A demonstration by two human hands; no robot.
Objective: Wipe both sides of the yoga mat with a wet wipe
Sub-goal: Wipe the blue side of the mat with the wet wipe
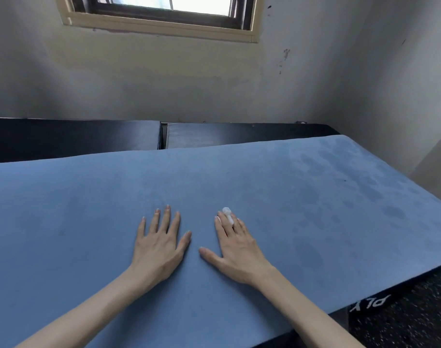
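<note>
Covering the black surface (pixel 380 301) below a window (pixel 161 11), the yoga mat (pixel 88 209) bears the spread left hand (pixel 159 244) and the right hand (pixel 235 244), a wet wipe (pixel 228 215) pinched between its flat fingers.

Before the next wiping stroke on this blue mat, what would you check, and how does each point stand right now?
1. Wipe in hand: ok. The wet wipe is tucked between the fingers of the right hand.
2. Wipe in contact with the mat: cannot tell. It shows on top of the fingers, not plainly under them.
3. Mat steadied: ok. The left hand lies flat on the yoga mat.
4. Mat lying flat: ok. No folds show.
5. Area covered: not ok. Damp patches show only on the right part; the left looks dry.
6. Underside wiped: cannot tell. It is hidden.
</note>
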